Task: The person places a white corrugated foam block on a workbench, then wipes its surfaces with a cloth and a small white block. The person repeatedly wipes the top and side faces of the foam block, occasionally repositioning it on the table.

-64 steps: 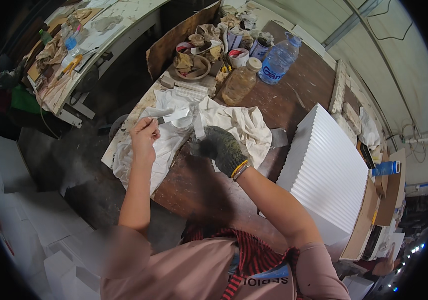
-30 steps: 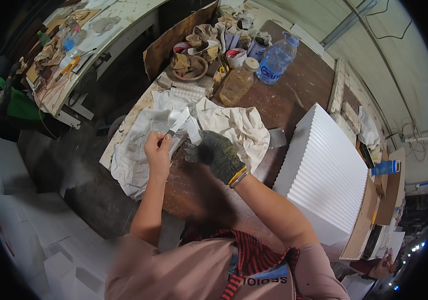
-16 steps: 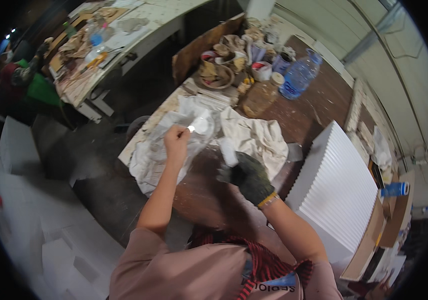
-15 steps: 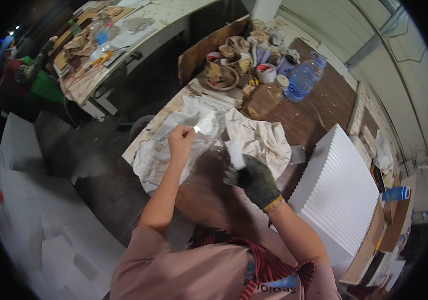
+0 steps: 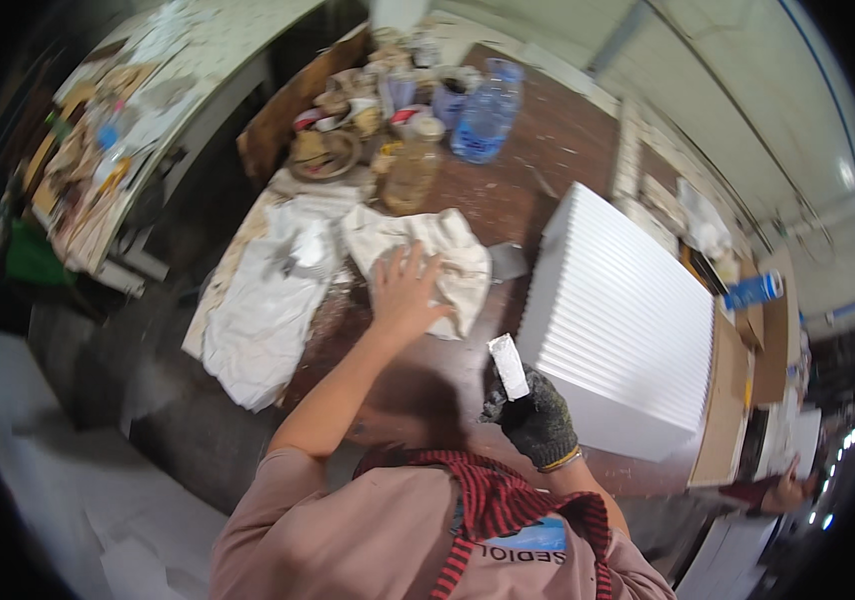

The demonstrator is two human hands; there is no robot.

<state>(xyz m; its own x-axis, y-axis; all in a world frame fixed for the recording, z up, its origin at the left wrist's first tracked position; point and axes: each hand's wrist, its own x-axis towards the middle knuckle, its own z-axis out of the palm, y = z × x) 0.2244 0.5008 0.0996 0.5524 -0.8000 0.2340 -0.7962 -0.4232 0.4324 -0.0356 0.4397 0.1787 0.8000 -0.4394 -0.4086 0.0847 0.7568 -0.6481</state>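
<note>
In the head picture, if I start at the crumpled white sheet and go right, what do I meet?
Crumpled white sheet, bare left hand, dark gloved right hand, big white ridged block, blue cylindrical container.

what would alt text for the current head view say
A bare left hand is spread over a crumpled cream cloth on a brown worktable, while the gloved right hand holds a narrow white strip. A ridged white block stands right; a wrinkled white sheet lies left, with a plastic bottle farther back.
</note>
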